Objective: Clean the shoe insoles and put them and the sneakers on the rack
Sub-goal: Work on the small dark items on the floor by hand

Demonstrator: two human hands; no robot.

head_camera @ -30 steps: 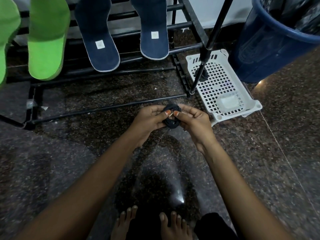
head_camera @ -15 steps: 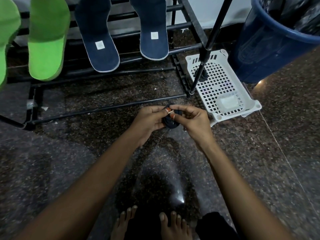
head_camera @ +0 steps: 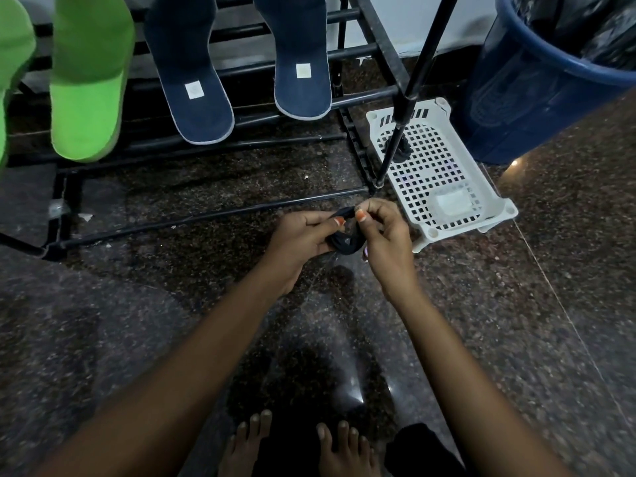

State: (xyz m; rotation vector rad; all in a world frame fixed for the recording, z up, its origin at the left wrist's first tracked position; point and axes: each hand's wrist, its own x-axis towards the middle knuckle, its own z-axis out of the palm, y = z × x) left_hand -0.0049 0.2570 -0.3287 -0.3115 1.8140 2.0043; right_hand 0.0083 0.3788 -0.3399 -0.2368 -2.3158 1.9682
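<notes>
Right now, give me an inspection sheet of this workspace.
Surface: dark speckled stone floor, glossy.
Job's things: two green insoles and two navy insoles lie on the black rack; no sneakers in view.
Clutter: white scrap on the floor by the rack; small black object on the white basket.
Hands: left hand and right hand both pinch a small dark bundle.
Cables: nothing seen.
Surroundings: blue bin with black liner, black pole by the basket, bare feet below.
</notes>
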